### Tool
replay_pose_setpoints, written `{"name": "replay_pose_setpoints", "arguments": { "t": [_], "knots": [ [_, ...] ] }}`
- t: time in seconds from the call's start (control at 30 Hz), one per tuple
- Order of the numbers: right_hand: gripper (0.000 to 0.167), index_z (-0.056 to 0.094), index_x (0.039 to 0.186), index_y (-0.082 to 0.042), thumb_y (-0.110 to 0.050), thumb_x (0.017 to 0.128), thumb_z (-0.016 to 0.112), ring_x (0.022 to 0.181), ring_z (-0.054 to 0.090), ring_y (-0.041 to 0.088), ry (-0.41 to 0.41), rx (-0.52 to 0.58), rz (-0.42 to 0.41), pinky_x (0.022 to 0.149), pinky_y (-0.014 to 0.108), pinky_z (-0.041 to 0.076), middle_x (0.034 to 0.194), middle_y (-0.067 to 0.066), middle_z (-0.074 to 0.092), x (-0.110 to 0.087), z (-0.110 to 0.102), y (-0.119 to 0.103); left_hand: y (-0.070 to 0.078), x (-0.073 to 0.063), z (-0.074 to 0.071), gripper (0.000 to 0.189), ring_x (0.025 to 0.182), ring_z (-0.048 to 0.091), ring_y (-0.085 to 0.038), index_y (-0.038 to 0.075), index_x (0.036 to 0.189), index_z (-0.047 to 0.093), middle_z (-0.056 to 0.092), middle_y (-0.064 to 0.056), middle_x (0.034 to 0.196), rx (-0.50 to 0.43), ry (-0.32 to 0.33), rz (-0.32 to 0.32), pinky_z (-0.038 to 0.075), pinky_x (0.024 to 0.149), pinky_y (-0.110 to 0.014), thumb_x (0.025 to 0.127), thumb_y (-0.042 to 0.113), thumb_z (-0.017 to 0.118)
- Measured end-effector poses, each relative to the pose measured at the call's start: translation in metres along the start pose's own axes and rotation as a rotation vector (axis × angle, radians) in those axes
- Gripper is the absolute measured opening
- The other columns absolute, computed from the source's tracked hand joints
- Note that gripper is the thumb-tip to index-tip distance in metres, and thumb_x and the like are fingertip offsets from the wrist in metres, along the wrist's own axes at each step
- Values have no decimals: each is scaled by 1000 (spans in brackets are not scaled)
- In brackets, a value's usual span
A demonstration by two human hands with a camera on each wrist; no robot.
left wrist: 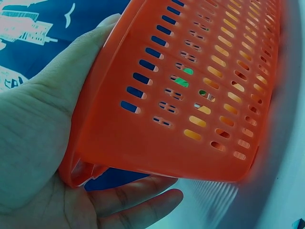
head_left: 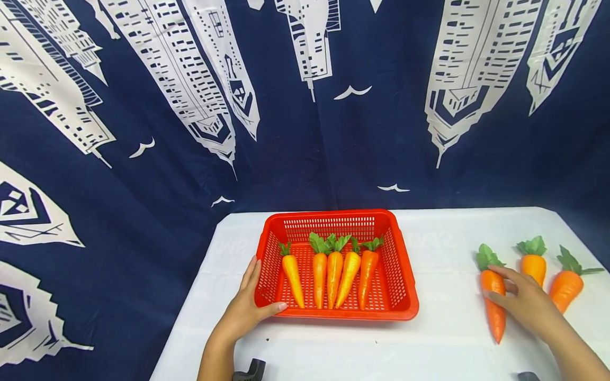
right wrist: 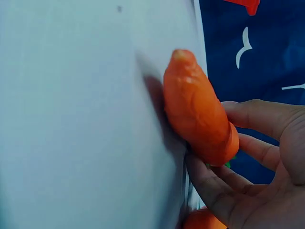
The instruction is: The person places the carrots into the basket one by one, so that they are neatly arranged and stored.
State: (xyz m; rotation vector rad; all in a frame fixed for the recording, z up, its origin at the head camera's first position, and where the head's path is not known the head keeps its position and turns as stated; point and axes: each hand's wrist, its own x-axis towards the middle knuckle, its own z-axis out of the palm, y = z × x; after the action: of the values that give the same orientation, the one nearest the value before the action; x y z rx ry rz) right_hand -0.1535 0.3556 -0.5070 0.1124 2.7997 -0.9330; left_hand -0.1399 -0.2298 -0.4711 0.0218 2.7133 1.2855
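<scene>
In the head view, a red plastic basket (head_left: 340, 313) with slotted walls holds several toy carrots (head_left: 334, 275), leafy ends toward the back. My left hand (head_left: 245, 309) grips its front left corner, thumb along the front rim and fingers along the left side. The left wrist view shows the basket corner (left wrist: 119, 143) between that hand's thumb and fingers. On the right, my right hand (head_left: 529, 304) holds an orange carrot (head_left: 495, 307) with green leaves between thumb and fingers. The carrot's tapered tip (right wrist: 180, 57) points away from the hand in the right wrist view.
Two more carrots lie beyond the right hand: one (head_left: 534, 267) partly hidden by it, another (head_left: 566, 288) farther right. A white-covered table (head_left: 443, 238) bears everything. Dark blue cloth (head_left: 324, 148) with white buildings and birds hangs behind and to the left.
</scene>
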Motion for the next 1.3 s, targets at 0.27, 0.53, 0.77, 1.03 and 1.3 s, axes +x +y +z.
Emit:
{"name": "replay_pose_setpoints", "arguments": {
  "t": [0.27,0.53,0.77,1.03,1.3],
  "knots": [
    [85,31,154,1,-44,94,69,122,44,63,-16,8,17,89,74,44,143,49,27,5,-2,4,1,3,0,121,153,27,-40,33,164,5,-2,16,170,8,3,5,30,116,-68,75,45,88],
    [85,29,154,1,-48,95,66,121,48,63,-10,50,-2,83,64,54,144,44,35,6,-6,-4,0,5,2,121,152,28,-41,32,164,7,-2,15,171,9,4,5,32,115,-69,75,45,88],
    [77,29,155,1,-37,98,66,122,47,64,19,108,-71,86,61,56,148,41,34,7,-8,-28,0,3,3,121,151,30,-41,32,164,6,-1,14,171,13,7,9,34,114,-68,75,46,88],
    [68,32,157,-8,-24,100,64,122,50,62,56,160,-169,83,57,59,152,39,31,15,-14,-63,0,3,2,122,150,31,-41,33,164,6,-3,15,171,20,1,-6,34,113,-68,74,48,87],
    [67,30,159,-14,-22,101,61,125,50,61,56,216,-203,83,52,61,153,38,26,22,-19,-99,-1,1,0,120,150,31,-44,31,164,7,-1,12,171,30,11,6,36,112,-69,75,46,87]
  ]
}}
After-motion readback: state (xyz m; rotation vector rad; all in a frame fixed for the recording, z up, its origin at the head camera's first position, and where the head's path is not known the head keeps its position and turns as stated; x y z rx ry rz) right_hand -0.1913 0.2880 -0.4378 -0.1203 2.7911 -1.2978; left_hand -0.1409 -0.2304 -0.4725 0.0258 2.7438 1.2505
